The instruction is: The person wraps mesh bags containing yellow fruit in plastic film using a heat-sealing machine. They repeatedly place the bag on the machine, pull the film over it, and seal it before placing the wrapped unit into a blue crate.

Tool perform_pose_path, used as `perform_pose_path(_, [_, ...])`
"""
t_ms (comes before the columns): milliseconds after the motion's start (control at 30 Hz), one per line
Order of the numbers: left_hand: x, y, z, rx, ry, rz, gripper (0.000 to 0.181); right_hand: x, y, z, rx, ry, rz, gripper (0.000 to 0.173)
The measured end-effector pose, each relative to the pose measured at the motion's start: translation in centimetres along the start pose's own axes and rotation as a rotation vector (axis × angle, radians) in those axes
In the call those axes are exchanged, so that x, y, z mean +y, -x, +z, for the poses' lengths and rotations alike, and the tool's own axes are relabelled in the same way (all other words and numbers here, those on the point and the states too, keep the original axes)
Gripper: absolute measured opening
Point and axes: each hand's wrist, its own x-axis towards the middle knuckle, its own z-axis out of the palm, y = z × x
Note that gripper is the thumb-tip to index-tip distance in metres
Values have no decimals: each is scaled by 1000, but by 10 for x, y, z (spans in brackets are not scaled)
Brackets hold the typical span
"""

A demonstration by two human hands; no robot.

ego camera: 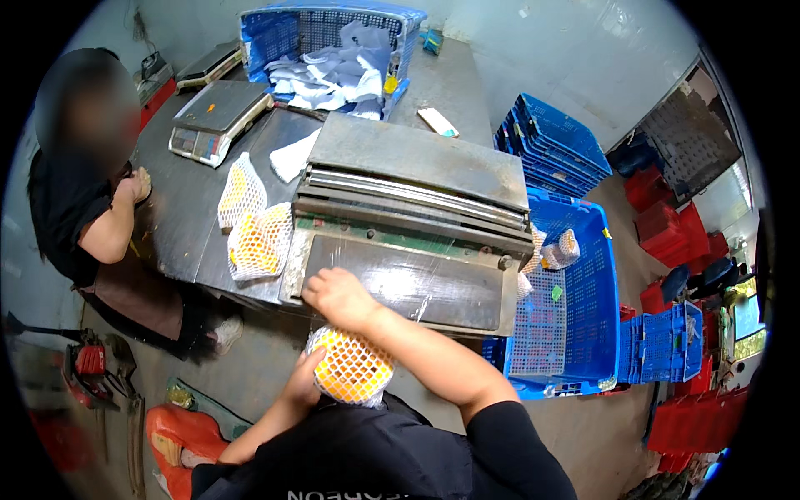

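Observation:
My left hand point(304, 379) grips the side of a round yellow item in a white foam net point(353, 367), close against my body. Over the front left corner of a metal wrapping machine point(406, 278) is my right hand point(340, 299), its fingers bent; whether it holds thin film cannot be told. Left of the machine lie two more yellow items in foam nets, one in front point(261, 242) and one behind it point(240, 190). A folded white cloth or net point(295, 155) rests near the machine's back left corner.
A person point(81, 162) stands at the table's left. Weighing scales point(219, 119) and a blue crate of netting point(334, 12) stand behind. At right, a large blue crate point(609, 312) holds netted items, near stacked blue crates point(556, 137). A phone-like white object point(437, 122) lies behind the machine.

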Motion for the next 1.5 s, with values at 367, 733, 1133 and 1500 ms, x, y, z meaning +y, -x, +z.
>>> perform_pose_path(367, [21,14,31,98,-67,-77,51,43,203,-114,-74,179,432,34])
perform_pose_path(733, [27,10,27,80,-3,-120,47,9,199,-84,297,209,900,14])
perform_pose_path(1133, [34,33,15,-48,101,-95,37,-65,152,20,661,-1417,1097,33])
perform_pose_path(1500, [35,50,4,-20,-32,-88,46,-145,141,1,670,-1732,1146,86])
